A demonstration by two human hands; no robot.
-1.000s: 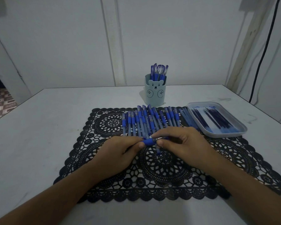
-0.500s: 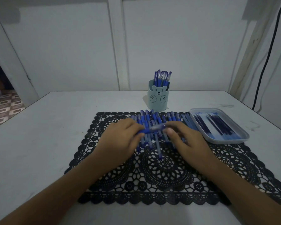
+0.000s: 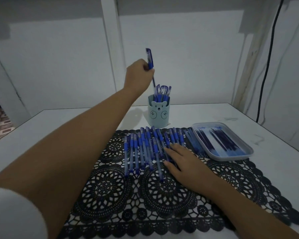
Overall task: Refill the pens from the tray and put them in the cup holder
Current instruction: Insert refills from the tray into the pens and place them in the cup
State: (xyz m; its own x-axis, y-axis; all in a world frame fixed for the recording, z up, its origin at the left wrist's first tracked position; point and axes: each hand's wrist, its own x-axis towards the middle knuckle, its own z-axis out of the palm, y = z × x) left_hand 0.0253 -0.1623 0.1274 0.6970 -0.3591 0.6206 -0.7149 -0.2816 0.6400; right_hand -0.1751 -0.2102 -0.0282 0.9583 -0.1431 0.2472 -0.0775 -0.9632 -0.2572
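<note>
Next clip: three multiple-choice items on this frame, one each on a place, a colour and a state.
1. Where does the tray stand? A) by the mat's far right corner B) at its near left corner C) on the floor
2. What colour is the cup holder? A) red B) pale blue-green C) black
3. What is the left hand doing? A) lying flat B) gripping the tray C) holding a pen above the cup holder
Answers: 1A, it borders that corner; 2B, seen on its bear-faced wall; 3C, fingers curl round the pen.
</note>
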